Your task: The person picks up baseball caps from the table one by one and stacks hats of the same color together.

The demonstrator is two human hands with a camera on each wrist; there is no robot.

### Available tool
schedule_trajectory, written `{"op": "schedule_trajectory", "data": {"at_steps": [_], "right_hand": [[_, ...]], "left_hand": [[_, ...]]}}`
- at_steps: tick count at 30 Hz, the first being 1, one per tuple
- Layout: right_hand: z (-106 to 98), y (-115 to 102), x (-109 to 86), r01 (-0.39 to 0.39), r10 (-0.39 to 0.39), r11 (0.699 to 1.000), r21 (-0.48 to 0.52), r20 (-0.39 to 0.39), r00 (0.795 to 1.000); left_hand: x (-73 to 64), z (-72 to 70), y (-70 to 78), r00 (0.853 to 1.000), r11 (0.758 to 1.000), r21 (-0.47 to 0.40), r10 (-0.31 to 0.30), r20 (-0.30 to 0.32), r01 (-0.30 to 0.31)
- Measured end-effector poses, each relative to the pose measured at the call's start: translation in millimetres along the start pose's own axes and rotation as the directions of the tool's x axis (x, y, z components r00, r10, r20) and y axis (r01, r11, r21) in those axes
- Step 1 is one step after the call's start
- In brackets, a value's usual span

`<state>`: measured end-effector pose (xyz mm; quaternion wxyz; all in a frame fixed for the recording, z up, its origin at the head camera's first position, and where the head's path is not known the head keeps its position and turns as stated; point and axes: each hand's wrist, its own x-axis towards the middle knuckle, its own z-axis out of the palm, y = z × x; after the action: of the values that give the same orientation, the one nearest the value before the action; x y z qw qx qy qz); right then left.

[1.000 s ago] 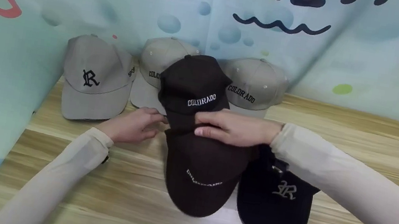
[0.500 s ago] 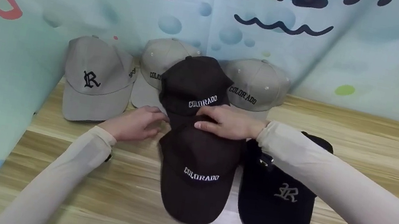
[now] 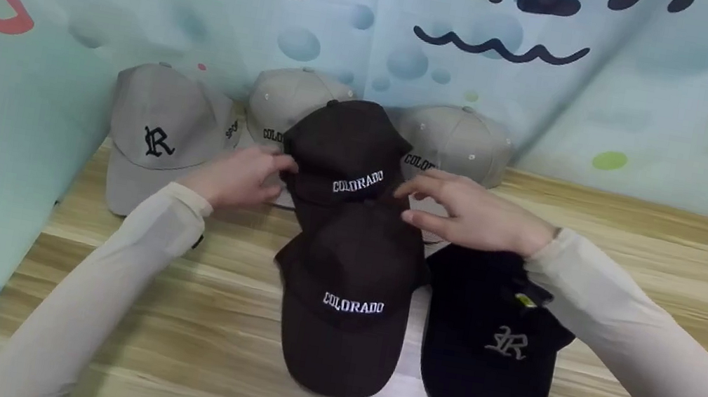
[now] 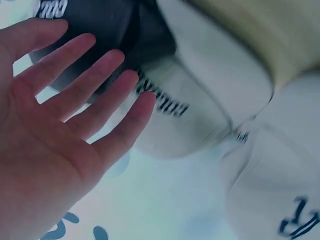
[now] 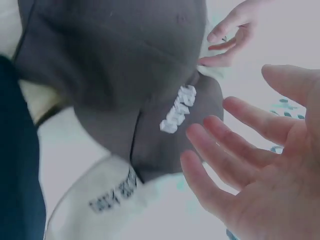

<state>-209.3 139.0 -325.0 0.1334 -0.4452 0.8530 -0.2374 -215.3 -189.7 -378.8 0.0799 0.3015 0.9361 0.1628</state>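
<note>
Two dark brown COLORADO caps stand in the middle of the table. The rear cap leans over two grey caps, and the front cap overlaps its brim. My left hand is at the rear cap's left side, and its fingers spread in the left wrist view; whether they touch the cloth I cannot tell. On the opposite side, my right hand has loosely extended fingers beside that same cap. Neither palm holds anything. Below my right forearm lies a black cap with an R emblem.
A grey cap with a black R stands at the left. Behind the brown caps are a left grey COLORADO cap and a right one, both partly hidden. A patterned cloth backdrop encloses the wooden table.
My right hand has let go of the front brown cap's top and moved right and back. That cap has settled slightly toward me. My left hand has shifted farther back.
</note>
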Motion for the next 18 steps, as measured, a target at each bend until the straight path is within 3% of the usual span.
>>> {"op": "schedule_trajectory", "data": {"at_steps": [7, 13, 18], "right_hand": [[-20.6, 17.7, -40.6, -0.007, 0.006, 1.000, -0.004, -0.105, 0.994], [-33.2, 34.5, -76.0, -0.045, 0.042, 0.999, -0.015, -0.145, 0.989], [-37.2, 43.0, -101.2, -0.112, 0.106, 0.993, -0.023, -0.160, 0.981]], "left_hand": [[23.1, -29.8, -4.8, 0.988, 0.983, 0.100, -0.149, -0.037, 0.152], [47.5, -43.0, -7.1, 0.971, 0.970, 0.063, -0.233, -0.047, 0.236], [71.6, -45.2, -8.8, 0.963, 0.964, -0.029, -0.267, -0.033, 0.266]]}}
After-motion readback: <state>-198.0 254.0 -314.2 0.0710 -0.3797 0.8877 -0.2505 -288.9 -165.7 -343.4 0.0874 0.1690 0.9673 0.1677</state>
